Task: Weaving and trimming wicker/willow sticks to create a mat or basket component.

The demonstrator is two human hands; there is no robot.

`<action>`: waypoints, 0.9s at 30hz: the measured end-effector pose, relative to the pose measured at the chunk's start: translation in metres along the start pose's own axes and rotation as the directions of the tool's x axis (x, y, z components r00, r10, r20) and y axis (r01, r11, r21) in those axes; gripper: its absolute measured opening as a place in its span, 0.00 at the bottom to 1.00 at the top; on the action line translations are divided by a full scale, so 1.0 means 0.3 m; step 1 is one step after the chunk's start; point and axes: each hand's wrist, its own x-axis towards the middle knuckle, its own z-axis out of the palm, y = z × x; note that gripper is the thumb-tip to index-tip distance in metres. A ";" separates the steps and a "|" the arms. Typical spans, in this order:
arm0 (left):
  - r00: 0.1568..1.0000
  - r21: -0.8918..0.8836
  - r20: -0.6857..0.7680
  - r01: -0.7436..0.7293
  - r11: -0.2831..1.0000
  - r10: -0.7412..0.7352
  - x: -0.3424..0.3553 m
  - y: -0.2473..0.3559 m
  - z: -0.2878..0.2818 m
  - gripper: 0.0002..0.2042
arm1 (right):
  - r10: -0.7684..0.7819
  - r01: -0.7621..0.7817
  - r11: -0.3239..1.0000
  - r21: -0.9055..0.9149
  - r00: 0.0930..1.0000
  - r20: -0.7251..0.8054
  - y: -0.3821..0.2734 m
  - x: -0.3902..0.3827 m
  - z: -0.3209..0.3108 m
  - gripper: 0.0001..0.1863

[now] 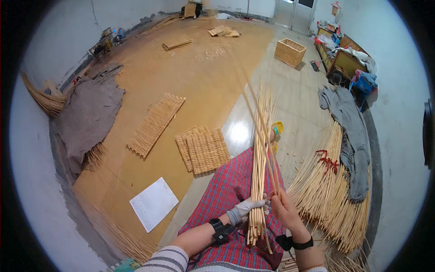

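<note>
My left hand point(249, 206), in a pale glove, grips a bundle of long peeled wicker rods point(259, 163) lying lengthwise over my lap on a red and blue checked cloth point(222, 186). My bare right hand point(285, 208), just right of the bundle, pinches loose rods point(265, 131) that slant up across it, their far ends blurred. Beyond my knees are woven wicker panels point(208, 149). A large pile of rods point(340, 222) with red ties lies to my right, partly under a grey cloth point(349, 140).
A paper sheet point(153, 204), another panel point(156, 125), a cloth-covered rod pile point(90, 122) and rods point(118, 231) lie leftward. Ahead are a wicker box point(288, 56), small stacks point(176, 43) and a cluttered cabinet point(344, 68). A partly visible person point(191, 9) is at the far wall.
</note>
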 end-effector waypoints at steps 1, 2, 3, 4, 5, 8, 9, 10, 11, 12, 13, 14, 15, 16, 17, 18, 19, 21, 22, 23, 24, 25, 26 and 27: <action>0.999 -0.019 -0.035 -0.008 1.000 0.007 0.004 0.002 -0.009 0.22 | 0.234 -0.230 0.969 0.094 0.972 -0.028 0.083 -0.019 0.011 0.13; 0.999 -0.040 -0.036 -0.011 0.999 0.009 0.002 -0.001 -0.018 0.24 | 0.326 -0.319 0.939 0.125 0.945 -0.038 0.166 -0.049 0.032 0.16; 1.000 -0.044 0.009 -0.019 0.999 0.020 0.004 -0.004 -0.027 0.24 | 0.297 -0.295 0.955 0.032 0.953 -0.055 0.243 -0.079 0.054 0.20; 0.999 -0.006 0.037 -0.022 1.000 0.022 0.006 -0.007 -0.034 0.24 | 0.269 -0.274 0.946 0.175 0.962 0.053 0.316 -0.090 0.094 0.22; 0.992 -0.005 0.128 -0.019 1.000 0.020 0.006 -0.013 -0.038 0.23 | 0.310 -0.337 0.890 0.308 0.941 0.133 0.373 -0.106 0.124 0.24; 0.990 0.037 0.024 0.135 0.990 -0.136 0.001 -0.003 -0.035 0.27 | 0.352 -0.395 0.859 0.324 0.917 0.185 0.454 -0.147 0.164 0.26; 0.987 0.031 -0.041 0.158 0.987 -0.157 -0.002 0.003 -0.025 0.27 | 0.309 -0.363 0.868 0.339 0.929 0.204 0.455 -0.151 0.159 0.26; 0.996 0.069 -0.052 0.079 0.995 -0.075 -0.010 0.007 -0.011 0.28 | 0.265 -0.290 0.925 0.245 0.956 0.129 0.446 -0.151 0.161 0.26; 0.992 0.117 -0.126 0.006 0.993 0.009 -0.022 0.011 0.007 0.29 | 0.356 -0.401 0.880 0.254 0.912 0.203 0.431 -0.165 0.136 0.25; 0.996 0.059 -0.089 0.027 0.998 -0.022 -0.025 0.020 0.029 0.30 | 0.416 -0.472 0.847 0.244 0.875 0.248 0.416 -0.168 0.118 0.24; 0.993 0.115 -0.086 -0.067 0.991 0.078 -0.043 0.020 0.050 0.29 | 0.481 -0.559 0.784 0.271 0.822 0.304 0.405 -0.180 0.089 0.22; 0.986 0.154 -0.123 -0.093 0.984 0.112 -0.044 0.029 0.072 0.29 | 0.401 -0.440 0.885 0.152 0.886 0.234 0.405 -0.185 0.050 0.20; 0.963 0.320 -0.172 -0.145 0.936 0.208 -0.051 0.037 0.090 0.26 | 0.308 -0.333 0.934 0.134 0.935 0.177 0.416 -0.202 0.006 0.19; 0.953 0.359 -0.220 -0.121 0.926 0.210 -0.054 0.045 0.108 0.21 | 0.292 -0.302 0.938 0.170 0.953 0.077 0.443 -0.204 -0.033 0.16; 0.933 0.450 -0.224 -0.159 0.879 0.283 -0.037 0.049 0.123 0.16 | 0.268 -0.228 0.901 0.368 0.962 -0.060 0.484 -0.221 -0.071 0.17; 0.921 0.549 -0.258 -0.108 0.829 0.291 -0.033 0.061 0.135 0.16 | 0.274 -0.186 0.850 0.493 0.955 -0.112 0.539 -0.239 -0.118 0.16; 0.910 0.532 -0.235 -0.172 0.829 0.340 -0.024 0.056 0.145 0.16 | 0.379 -0.249 0.829 0.500 0.908 -0.178 0.609 -0.260 -0.168 0.17; 0.908 0.572 -0.224 -0.172 0.802 0.354 -0.016 0.047 0.158 0.17 | 0.509 -0.328 0.796 0.509 0.817 -0.269 0.764 -0.277 -0.235 0.18; 0.900 0.647 -0.243 -0.127 0.752 0.361 -0.010 0.030 0.166 0.18 | 0.616 -0.432 0.764 0.480 0.711 -0.340 0.852 -0.285 -0.264 0.18; 0.898 0.651 -0.253 -0.116 0.750 0.359 -0.027 0.026 0.163 0.18 | 0.596 -0.408 0.775 0.483 0.726 -0.343 0.917 -0.283 -0.262 0.18; 0.922 0.643 -0.234 -0.090 0.760 0.308 -0.037 -0.006 0.167 0.18 | 0.614 -0.425 0.773 0.470 0.685 -0.392 0.994 -0.292 -0.277 0.17; 0.943 0.624 -0.211 -0.074 0.778 0.259 -0.050 -0.037 0.165 0.18 | 0.689 -0.481 0.716 0.506 0.604 -0.401 1.055 -0.293 -0.289 0.15; 0.953 0.636 -0.239 0.010 0.772 0.185 -0.068 -0.065 0.163 0.19 | 0.636 -0.440 0.763 0.473 0.640 -0.432 1.107 -0.284 -0.298 0.15; 0.956 0.622 -0.266 0.072 0.780 0.124 -0.079 -0.091 0.158 0.19 | 0.530 -0.407 0.848 0.340 0.646 -0.549 1.150 -0.270 -0.311 0.16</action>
